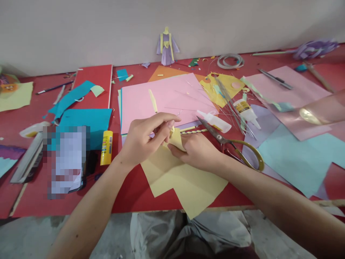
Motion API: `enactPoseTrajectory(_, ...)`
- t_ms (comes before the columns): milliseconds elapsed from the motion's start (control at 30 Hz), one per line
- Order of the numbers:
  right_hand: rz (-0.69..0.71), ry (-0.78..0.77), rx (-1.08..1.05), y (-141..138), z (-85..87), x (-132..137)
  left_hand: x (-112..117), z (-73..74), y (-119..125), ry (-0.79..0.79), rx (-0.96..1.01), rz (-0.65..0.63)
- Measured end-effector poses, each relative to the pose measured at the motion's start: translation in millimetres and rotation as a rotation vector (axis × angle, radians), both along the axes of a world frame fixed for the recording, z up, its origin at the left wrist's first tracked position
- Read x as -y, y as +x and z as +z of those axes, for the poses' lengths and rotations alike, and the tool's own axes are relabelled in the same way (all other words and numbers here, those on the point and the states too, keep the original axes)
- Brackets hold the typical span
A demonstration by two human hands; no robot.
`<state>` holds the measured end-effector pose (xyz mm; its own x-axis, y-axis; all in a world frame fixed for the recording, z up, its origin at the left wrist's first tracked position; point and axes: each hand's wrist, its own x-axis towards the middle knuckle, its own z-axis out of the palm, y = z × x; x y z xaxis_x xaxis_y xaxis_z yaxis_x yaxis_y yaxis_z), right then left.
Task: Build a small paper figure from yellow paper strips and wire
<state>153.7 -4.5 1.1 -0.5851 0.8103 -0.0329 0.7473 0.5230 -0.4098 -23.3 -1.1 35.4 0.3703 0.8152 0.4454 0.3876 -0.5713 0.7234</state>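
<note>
Over the middle of the table, my left hand has its fingers and thumb pinched together at the upper edge of a small folded yellow paper piece. My right hand grips the same piece from the right, thumb underneath. Beneath both hands lies a larger sheet of pale yellow paper with a notched front edge. Just beyond my left hand, a narrow pale yellow strip rests over pink paper. Scissors with yellow-green handles lie beside my right hand, blades pointing away.
A glue stick, a pixelated phone and a box cutter are on the left. Two glue bottles, thin wires and blue paper lie right. A purple paper figure leans against the wall.
</note>
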Motion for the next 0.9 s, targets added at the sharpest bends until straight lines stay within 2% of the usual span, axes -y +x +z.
enactPoseTrajectory(900,-0.004,0.046,-0.017,-1.3,-3.1,0.0,0.6,1.4,-0.1,-0.008,-0.014,0.016)
